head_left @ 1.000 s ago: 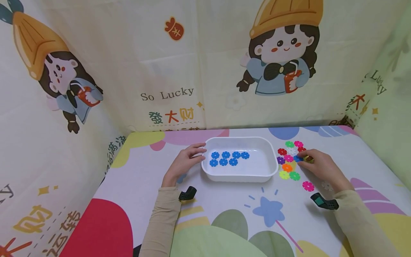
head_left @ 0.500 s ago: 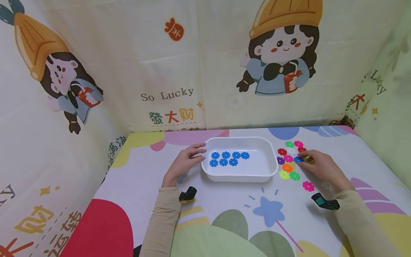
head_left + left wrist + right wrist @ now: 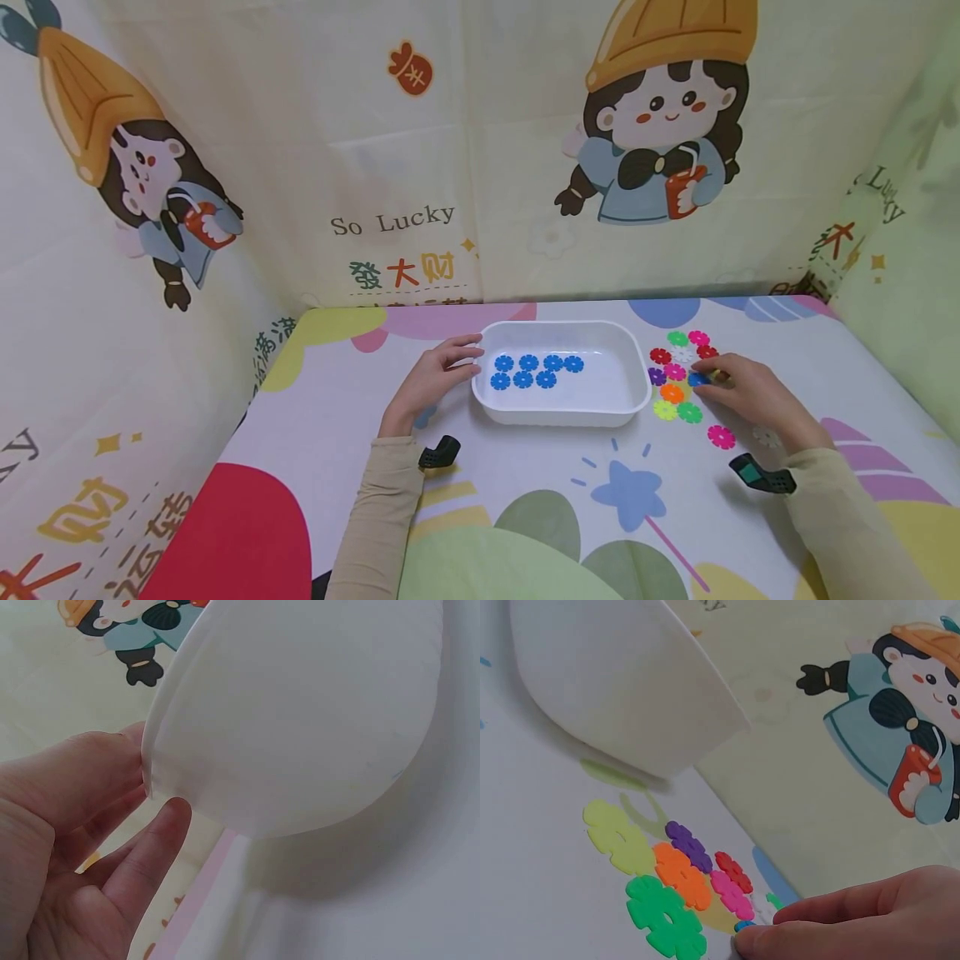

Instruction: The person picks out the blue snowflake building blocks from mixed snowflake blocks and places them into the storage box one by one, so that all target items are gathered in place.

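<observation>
In the head view a white plastic tray (image 3: 562, 417) stands mid-table with several blue snowflake discs (image 3: 523, 379) in two rows. My left hand (image 3: 431, 379) holds its left rim, and in the left wrist view the fingertips (image 3: 176, 814) lie on both sides of that rim. To the tray's right my right hand (image 3: 757, 396) pinches a blue snowflake disc (image 3: 697, 379) between thumb and forefinger, close over the other discs. Only a sliver of this blue disc (image 3: 744, 925) shows in the right wrist view; the fingers cover the rest.
Loose snowflake discs lie right of the tray: orange (image 3: 672, 392), green (image 3: 689, 412), yellow (image 3: 664, 409), purple (image 3: 657, 377), and several red, pink and white ones. A pink disc (image 3: 722, 437) lies nearer the front. A printed cloth wall (image 3: 517, 250) rises behind the table.
My right hand's thumb and forefinger have closed up slightly, and the blue disc at their tips has shifted a little towards me. My left hand and the tray stay in place.
</observation>
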Motion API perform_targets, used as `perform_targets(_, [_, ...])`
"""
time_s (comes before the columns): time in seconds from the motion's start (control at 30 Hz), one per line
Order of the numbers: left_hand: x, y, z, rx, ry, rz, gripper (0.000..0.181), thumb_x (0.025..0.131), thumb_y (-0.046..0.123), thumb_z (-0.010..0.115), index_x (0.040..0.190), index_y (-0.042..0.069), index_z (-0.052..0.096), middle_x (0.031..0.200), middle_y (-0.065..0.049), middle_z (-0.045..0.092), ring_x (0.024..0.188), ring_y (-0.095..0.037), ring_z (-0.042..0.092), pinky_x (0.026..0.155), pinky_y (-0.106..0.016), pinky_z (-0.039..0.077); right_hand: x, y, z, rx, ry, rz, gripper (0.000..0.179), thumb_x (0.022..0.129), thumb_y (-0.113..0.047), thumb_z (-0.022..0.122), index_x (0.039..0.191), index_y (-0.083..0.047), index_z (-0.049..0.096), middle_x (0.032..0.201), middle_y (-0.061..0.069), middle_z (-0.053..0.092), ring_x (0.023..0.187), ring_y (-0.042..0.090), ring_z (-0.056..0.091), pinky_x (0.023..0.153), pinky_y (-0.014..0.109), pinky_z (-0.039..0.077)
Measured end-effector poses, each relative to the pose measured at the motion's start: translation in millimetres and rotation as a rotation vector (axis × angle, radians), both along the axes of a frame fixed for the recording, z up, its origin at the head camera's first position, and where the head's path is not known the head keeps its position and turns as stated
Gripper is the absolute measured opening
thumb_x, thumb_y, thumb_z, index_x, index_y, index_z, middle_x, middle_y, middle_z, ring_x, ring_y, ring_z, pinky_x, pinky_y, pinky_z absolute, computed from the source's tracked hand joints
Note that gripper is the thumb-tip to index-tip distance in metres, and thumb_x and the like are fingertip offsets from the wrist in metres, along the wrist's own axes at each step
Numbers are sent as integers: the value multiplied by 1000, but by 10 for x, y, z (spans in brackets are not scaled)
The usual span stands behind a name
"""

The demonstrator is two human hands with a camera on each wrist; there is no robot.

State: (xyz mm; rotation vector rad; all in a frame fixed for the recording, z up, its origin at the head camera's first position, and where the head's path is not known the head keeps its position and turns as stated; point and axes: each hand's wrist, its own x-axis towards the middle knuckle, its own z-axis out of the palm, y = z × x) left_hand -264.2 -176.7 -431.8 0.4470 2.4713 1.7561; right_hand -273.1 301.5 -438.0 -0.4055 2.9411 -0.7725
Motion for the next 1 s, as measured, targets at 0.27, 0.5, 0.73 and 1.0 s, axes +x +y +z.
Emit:
perform_targets(0.27, [2, 0, -4, 8, -1, -1, 34, 92, 18, 70, 124, 6, 67, 143, 8, 49, 121, -23, 58, 101, -30, 47, 1, -15, 19, 20, 14, 27, 44, 86, -19, 75, 123, 3, 63, 117, 29, 52, 107, 47, 49, 85, 65, 49])
perform_targets(0.5, [7, 0, -5, 9, 5, 0, 34, 92, 18, 70, 124, 7, 67, 143, 8, 49, 122, -24, 58, 101, -30, 47, 7, -8, 30, 30, 21, 60, 44, 85, -17, 76, 123, 1, 65, 113, 24, 52, 103, 41, 51, 83, 58, 54])
perform_targets(0.73, [2, -1, -12, 6, 7, -2, 34, 92, 17, 70, 124, 5, 66, 144, 8, 48, 122, -23, 58, 100, -29, 47, 14, 21, 56, 52, -10, 92, 47, 85, -17, 77, 125, 2, 63, 114, 26, 53, 104, 43, 51, 83, 56, 54])
perform_targets(1.0, [-11, -5, -19, 0, 17, -3, 35, 93, 17, 69, 125, 2, 65, 144, 6, 48, 122, -23, 57, 100, -28, 48, 14, 22, 72, 65, -19, 90, 47, 85, -18, 76, 125, 1, 63, 115, 26, 55, 104, 43, 53, 82, 54, 55])
